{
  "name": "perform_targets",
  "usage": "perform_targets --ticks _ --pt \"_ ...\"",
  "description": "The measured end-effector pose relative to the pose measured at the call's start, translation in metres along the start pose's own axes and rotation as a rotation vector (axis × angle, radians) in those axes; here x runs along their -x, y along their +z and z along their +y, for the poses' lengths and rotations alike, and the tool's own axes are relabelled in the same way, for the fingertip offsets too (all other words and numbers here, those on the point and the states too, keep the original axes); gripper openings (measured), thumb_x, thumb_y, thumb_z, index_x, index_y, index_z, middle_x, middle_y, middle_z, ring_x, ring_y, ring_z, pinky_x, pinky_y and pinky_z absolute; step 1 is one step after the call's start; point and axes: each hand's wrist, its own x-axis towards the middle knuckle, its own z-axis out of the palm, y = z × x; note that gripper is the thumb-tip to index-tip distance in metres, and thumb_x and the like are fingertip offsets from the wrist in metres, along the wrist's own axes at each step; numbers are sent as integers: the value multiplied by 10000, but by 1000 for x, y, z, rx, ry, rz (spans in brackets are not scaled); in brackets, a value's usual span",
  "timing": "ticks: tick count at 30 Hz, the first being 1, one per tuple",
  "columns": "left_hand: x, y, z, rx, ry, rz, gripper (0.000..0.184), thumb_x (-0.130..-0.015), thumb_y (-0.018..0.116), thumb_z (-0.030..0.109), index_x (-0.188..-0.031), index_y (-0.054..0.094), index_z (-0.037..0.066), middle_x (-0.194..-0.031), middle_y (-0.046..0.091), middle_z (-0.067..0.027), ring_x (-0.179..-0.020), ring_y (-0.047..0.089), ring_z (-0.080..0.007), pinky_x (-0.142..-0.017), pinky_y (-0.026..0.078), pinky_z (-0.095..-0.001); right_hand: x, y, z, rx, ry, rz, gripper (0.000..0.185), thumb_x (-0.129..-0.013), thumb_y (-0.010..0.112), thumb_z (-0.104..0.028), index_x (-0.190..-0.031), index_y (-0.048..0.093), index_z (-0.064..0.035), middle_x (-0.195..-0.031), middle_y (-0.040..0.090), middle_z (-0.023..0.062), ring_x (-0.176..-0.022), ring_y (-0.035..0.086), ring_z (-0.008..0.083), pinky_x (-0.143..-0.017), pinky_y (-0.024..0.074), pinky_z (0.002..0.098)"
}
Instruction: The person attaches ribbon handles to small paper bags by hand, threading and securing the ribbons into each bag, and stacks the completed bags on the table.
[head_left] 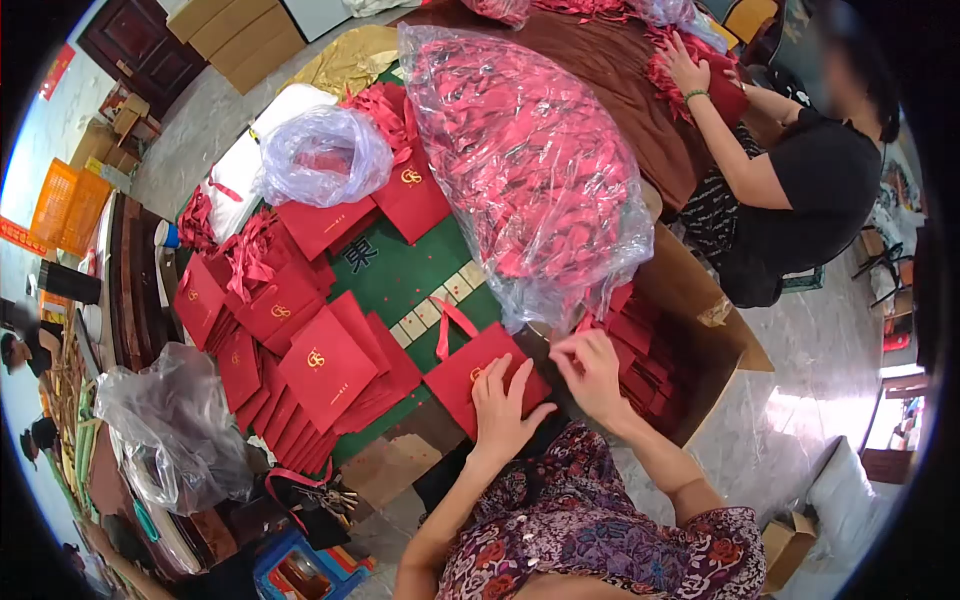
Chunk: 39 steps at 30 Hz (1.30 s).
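Note:
A red paper gift bag (462, 385) with a gold logo lies at the table's front edge, a red ribbon handle (455, 327) looping from its top. Flat on it rests my left hand (505, 405), fingers spread, partly covering the logo. Just right of the bag, my right hand (592, 372) has thumb and fingertips pinched together; what is between them, if anything, is too small to make out. Beyond it sits a big clear plastic sack (540, 160) full of red ribbons. An open cardboard box (690, 400) holding red bags stands beside my right hand.
Stacks of red bags (325, 365) cover the left of the green table (385, 270). Behind them lies a bundled translucent plastic bag (325, 150). Crumpled clear plastic (180, 425) hangs at the left. A co-worker (800, 180) handles red items at the brown-covered table (660, 120).

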Motion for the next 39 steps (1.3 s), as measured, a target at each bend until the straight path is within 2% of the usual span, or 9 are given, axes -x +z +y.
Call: perform_targets --ticks 5,7,13,17,19,24,31,35,39 --pt "3 -22 -9 354 -235 40 387 -969 611 243 -1303 592 47 -1225 601 -136 -1201 532 -285 -1061 382 -423 11 17 -43 -276 -104 -108 199 -767 778 -33 -928 667 -70 -907 667 83 -852 648 287 -747 525 378" --pt "-5 -30 -15 1012 -579 7 354 -1042 484 233 -1273 610 -3 -1148 671 -119 -1104 596 -184 -1004 442 -350 14 32 -47 -314 -230 -189 209 -775 774 -55 -947 658 -76 -950 662 77 -884 648 286 -774 519 381" --pt "-8 -18 -48 935 -534 -101 312 -1052 502 158 -1302 589 -6 -1050 722 -92 -905 684 -130 -772 544 -241 18 44 -43 -282 -308 -349 207 -819 751 -86 -998 646 -74 -1006 647 101 -908 647 295 -816 522 384" --pt "-11 -12 -40 1123 -735 56 266 -1052 476 114 -1210 648 -14 -966 734 -79 -793 671 -94 -706 544 -242 6 39 -48 -445 189 -201 154 -868 719 -44 -1011 668 -23 -965 653 102 -884 658 248 -659 544 301" --pt "-12 -11 -39 920 -639 69 266 -1057 469 130 -1162 659 -25 -906 734 -69 -766 666 -82 -674 543 -247 -10 40 -52 -379 161 -193 155 -861 726 -57 -1004 674 -25 -965 653 99 -862 647 246 -673 532 315" --pt "0 -2 -45 394 -480 15 255 -896 599 56 -1126 616 -51 -879 687 -238 -880 702 -402 -729 541 -433 -26 67 -61 -338 56 -219 150 -868 709 -67 -1009 681 -25 -926 655 100 -848 637 251 -711 515 334" --pt "-13 -33 -45 709 -403 138 397 -853 683 10 -1241 601 6 -1035 692 -133 -800 687 -187 -714 566 -321 -26 40 -42 -369 223 -286 151 -908 641 -15 -1052 688 -25 -933 664 130 -838 660 284 -725 519 355" --pt "-19 -36 -47 100 -220 117 546 -742 828 135 -1234 616 26 -1114 598 -128 -997 624 -304 -861 524 -379 -21 46 -30 -266 204 -358 139 -901 655 -27 -1039 660 -21 -904 644 145 -811 644 307 -701 508 375" --pt "-27 -36 -41 18 -316 36 518 -703 838 153 -1176 647 62 -1098 580 -132 -962 574 -332 -831 503 -420 -20 50 -28 -214 234 -368 129 -877 678 -28 -1003 653 -21 -891 651 120 -808 654 278 -700 515 355"
